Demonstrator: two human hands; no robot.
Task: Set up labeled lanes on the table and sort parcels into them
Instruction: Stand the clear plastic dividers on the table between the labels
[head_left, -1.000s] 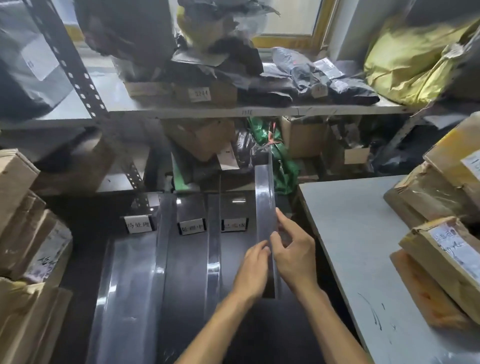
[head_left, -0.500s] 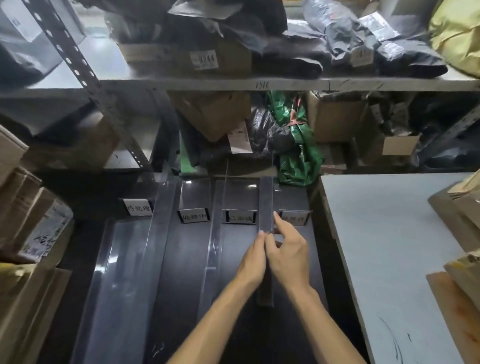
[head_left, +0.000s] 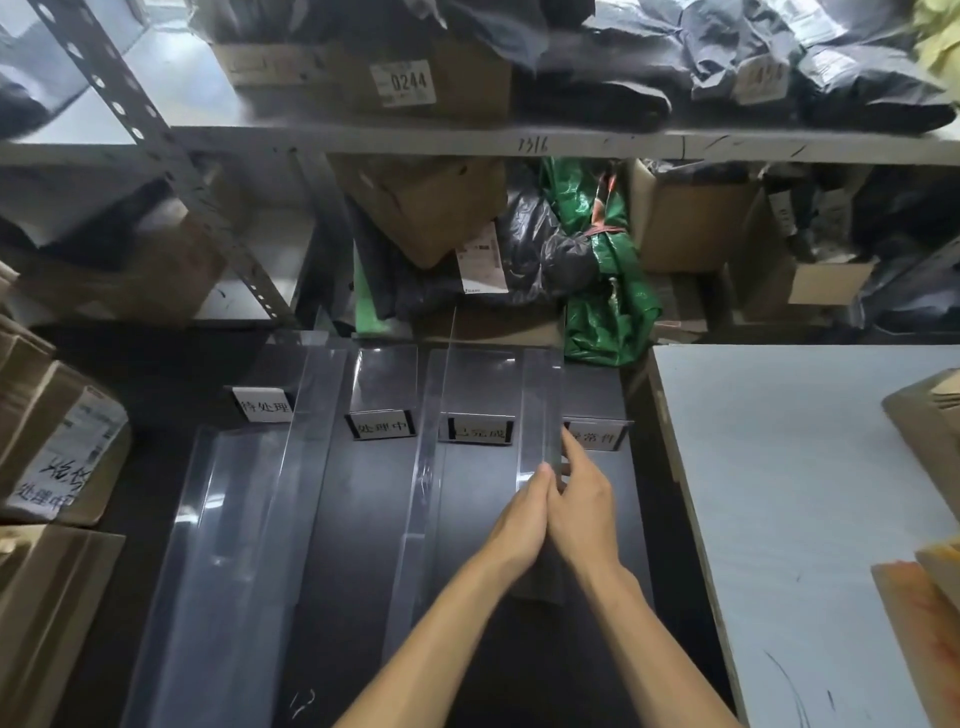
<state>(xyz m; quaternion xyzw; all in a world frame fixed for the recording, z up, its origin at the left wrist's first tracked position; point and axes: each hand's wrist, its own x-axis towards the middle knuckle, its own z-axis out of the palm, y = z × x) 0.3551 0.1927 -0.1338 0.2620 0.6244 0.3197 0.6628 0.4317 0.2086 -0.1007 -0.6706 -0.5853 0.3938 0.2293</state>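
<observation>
A dark table (head_left: 363, 545) carries clear plastic divider strips running front to back, forming lanes. The rightmost strip (head_left: 540, 405) lies between the third and fourth lanes. My left hand (head_left: 519, 525) and my right hand (head_left: 582, 504) sit side by side on that strip, fingers pressed against it. Small label cards stand at the far ends of the lanes: one at the left (head_left: 265, 405), a second (head_left: 382, 427), a third (head_left: 480, 430), and a fourth (head_left: 597, 436) partly behind my right fingers. Two more strips (head_left: 311, 426) (head_left: 431, 457) lie to the left.
A grey-white table (head_left: 779, 493) adjoins on the right with brown parcels (head_left: 924, 415) at its edge. Cardboard parcels (head_left: 57, 447) are stacked on the left. Metal shelving (head_left: 467, 140) behind holds boxes, black bags and a green bag (head_left: 602, 291).
The strip, held tilted up a second ago, has come down flat onto the dark table. Both hands followed it down and now rest together on it. The view shifted left and closer.
</observation>
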